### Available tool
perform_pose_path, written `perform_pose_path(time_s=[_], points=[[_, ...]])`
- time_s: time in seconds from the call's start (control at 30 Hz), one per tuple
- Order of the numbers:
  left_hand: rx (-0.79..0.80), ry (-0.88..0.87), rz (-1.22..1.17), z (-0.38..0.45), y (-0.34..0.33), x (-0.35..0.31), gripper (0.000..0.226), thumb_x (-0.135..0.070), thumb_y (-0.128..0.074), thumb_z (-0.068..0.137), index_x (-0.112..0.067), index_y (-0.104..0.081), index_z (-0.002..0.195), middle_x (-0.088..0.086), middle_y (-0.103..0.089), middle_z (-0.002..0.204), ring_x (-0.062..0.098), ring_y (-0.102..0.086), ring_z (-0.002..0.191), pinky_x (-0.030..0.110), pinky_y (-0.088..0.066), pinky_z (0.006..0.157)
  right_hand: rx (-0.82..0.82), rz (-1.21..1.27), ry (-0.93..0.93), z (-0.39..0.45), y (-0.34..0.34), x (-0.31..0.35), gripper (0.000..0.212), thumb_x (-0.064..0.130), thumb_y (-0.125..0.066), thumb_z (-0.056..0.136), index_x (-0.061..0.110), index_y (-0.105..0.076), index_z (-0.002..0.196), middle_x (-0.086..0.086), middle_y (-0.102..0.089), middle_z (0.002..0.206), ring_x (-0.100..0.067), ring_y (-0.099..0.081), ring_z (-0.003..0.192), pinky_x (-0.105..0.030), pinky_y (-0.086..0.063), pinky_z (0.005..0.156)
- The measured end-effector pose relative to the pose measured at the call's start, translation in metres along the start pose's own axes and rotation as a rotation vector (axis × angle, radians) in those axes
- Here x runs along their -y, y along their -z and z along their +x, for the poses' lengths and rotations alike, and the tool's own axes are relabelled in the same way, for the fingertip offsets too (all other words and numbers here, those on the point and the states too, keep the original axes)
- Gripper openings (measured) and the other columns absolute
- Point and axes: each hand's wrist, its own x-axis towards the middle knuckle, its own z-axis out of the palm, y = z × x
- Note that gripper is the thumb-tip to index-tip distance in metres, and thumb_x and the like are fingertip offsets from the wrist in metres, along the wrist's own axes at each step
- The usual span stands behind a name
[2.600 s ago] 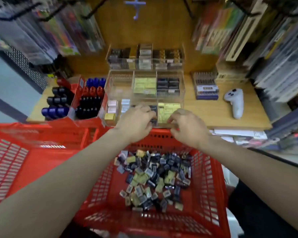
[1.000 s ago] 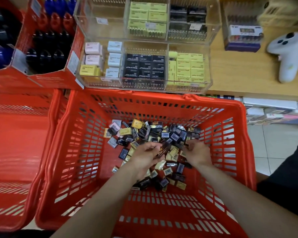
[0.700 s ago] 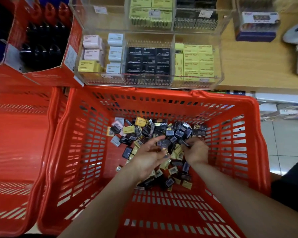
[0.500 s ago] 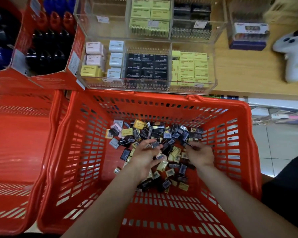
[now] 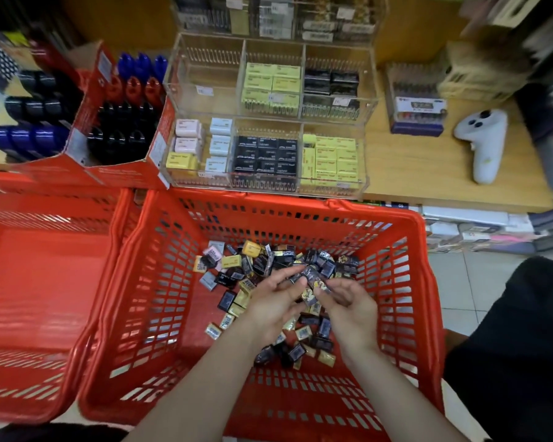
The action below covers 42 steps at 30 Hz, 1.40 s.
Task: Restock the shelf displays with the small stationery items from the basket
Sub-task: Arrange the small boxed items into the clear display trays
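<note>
I have both hands down inside the red basket (image 5: 160, 282), over the heap of small stationery items (image 5: 268, 266) spread across its floor: my left hand (image 5: 270, 306) and my right hand (image 5: 348, 306) meet at a few dark little packs (image 5: 312, 282), fingers curled and pinching them just above the pile. Just past the basket's far rim, on the wooden shelf (image 5: 428, 173), I see the clear acrylic display (image 5: 268, 122) with black and yellow boxes in its compartments, a second red basket (image 5: 45, 282) touching mine on the left, and a white controller (image 5: 484, 141) lying well off to the right
</note>
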Motion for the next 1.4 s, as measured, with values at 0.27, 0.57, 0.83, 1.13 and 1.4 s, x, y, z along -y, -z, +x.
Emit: perform_pose_path(time_s=[0.27, 0.57, 0.83, 1.13, 1.4], points=[[-0.198, -0.001, 0.018, 0.016, 0.017, 0.004, 0.016, -0.014, -0.071, 0.087, -0.023, -0.07, 0.101, 0.004, -0.057, 0.132, 0.013, -0.061, 0.101, 0.021, -0.057, 0.061, 0.122, -0.512, 0.2, 0.032, 0.009, -0.003, 0.024, 0.014, -0.068, 0.09, 0.02, -0.069, 0.113, 0.007, -0.066, 0.115, -0.003, -0.061, 0.1, -0.019, -0.047, 0.094], [-0.107, 0.137, -0.198, 0.042, 0.043, -0.023, 0.02, -0.005, -0.063, 0.093, -0.009, -0.073, 0.11, 0.003, -0.056, 0.093, 0.017, -0.043, 0.073, 0.042, -0.061, 0.071, 0.374, -1.646, 0.376, 0.112, 0.002, -0.025, 0.061, -0.002, -0.059, 0.082, 0.004, -0.036, 0.139, -0.018, -0.036, 0.139, -0.036, -0.033, 0.13, -0.043, -0.038, 0.107], [-0.113, 0.161, -0.218, 0.046, 0.047, -0.023, 0.02, -0.004, -0.064, 0.092, -0.009, -0.072, 0.109, 0.008, -0.043, 0.136, 0.033, -0.033, 0.133, 0.043, -0.06, 0.072, 0.387, -1.947, 0.45, 0.121, 0.003, -0.036, 0.064, 0.009, -0.06, 0.087, 0.009, -0.027, 0.142, -0.02, -0.044, 0.132, -0.04, -0.037, 0.123, -0.045, -0.037, 0.103], [-0.085, 0.121, -0.142, 0.017, 0.027, -0.038, 0.018, -0.006, -0.07, 0.089, -0.005, -0.066, 0.107, 0.009, -0.041, 0.146, 0.03, -0.048, 0.124, 0.041, -0.061, 0.071, 0.37, -1.397, 0.241, 0.086, 0.007, 0.008, 0.048, 0.006, -0.054, 0.094, 0.009, -0.039, 0.14, -0.018, -0.047, 0.133, -0.032, -0.052, 0.116, -0.038, -0.044, 0.096], [-0.043, -0.092, 0.147, -0.085, -0.018, -0.118, 0.017, -0.013, -0.067, 0.093, -0.003, -0.062, 0.106, 0.004, -0.051, 0.117, 0.024, -0.066, 0.089, 0.031, -0.059, 0.066, 0.667, 0.587, -0.725, -0.019, 0.034, 0.124, 0.033, -0.006, -0.054, 0.082, 0.001, -0.059, 0.114, -0.018, -0.063, 0.096, -0.022, -0.059, 0.076, -0.026, -0.054, 0.056]])
